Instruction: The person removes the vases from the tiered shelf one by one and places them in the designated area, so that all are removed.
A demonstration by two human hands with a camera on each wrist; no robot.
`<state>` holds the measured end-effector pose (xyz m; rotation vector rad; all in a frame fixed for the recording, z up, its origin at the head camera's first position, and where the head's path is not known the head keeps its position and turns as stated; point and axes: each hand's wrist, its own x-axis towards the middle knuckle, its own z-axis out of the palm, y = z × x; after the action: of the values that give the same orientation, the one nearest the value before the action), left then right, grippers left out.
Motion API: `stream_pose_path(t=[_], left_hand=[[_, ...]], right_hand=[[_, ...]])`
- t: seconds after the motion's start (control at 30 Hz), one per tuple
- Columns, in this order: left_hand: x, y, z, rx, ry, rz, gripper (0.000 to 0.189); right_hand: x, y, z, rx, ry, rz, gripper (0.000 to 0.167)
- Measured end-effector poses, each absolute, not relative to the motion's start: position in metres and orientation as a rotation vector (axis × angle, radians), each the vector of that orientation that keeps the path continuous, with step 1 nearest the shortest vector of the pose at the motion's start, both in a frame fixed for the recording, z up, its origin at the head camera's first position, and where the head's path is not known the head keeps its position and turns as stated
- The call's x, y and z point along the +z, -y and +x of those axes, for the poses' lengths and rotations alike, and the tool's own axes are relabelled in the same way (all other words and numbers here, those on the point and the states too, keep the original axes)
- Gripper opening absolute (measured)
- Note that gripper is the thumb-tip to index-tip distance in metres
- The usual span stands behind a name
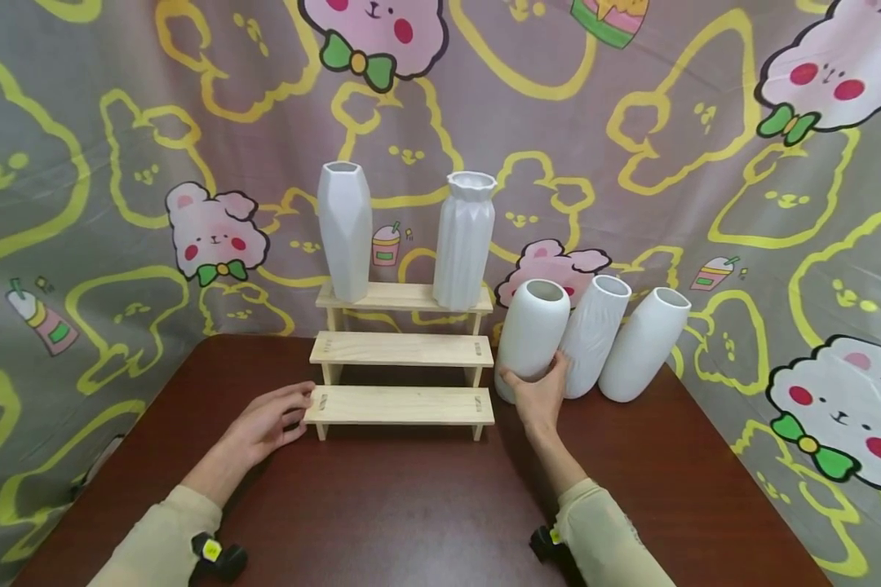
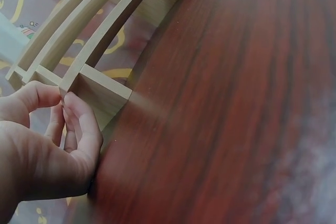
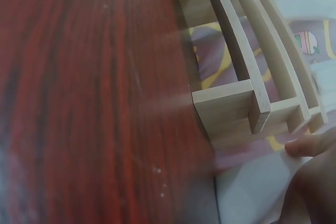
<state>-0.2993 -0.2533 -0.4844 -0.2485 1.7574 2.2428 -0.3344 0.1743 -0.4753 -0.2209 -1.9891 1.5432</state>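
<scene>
Bunny-print cloth [image 1: 400, 155] hangs behind dk reddish-brown table [image 1: 426, 497]. 3-tier wooden stand [image 1: 402, 349] sits approx. mid-table, w/ faceted white vase [image 1: 347, 232] at L end of top tier & pleated white vase [image 1: 465, 240] at R end. L hand [image 1: 275, 417] pinches L end of btm tier betw. thumb & index. R hand [image 1: 539, 399] has thumb & fingers curled partway round lower part of smooth white vase [image 1: 536, 326], just R of stand. Textured white vase [image 1: 595, 338] is right beside it, then plain white vase [image 1: 644, 346] farthest R.
</scene>
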Motion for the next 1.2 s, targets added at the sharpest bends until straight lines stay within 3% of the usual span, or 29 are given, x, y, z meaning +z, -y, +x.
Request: stream_pose_path(t=[0.43,0.77,1.2], left_hand=[[-0.469,0.245,-0.29,2.015,-2.278,-0.187,0.042],[-0.463,0.243,-0.295,1.931,-2.355,-0.093,0.049],[-0.468,0.244,-0.294,1.926,-2.346,-0.083,0.046]], right_hand=[[-0.451,-0.167,-0.325,1.613,1.967,-0.194,0.091],[-0.404,-0.169,-0.308,1.687,1.685,-0.104,0.076],[-0.347,-0.142,-0.279,1.574,1.679,0.186,0.04]])
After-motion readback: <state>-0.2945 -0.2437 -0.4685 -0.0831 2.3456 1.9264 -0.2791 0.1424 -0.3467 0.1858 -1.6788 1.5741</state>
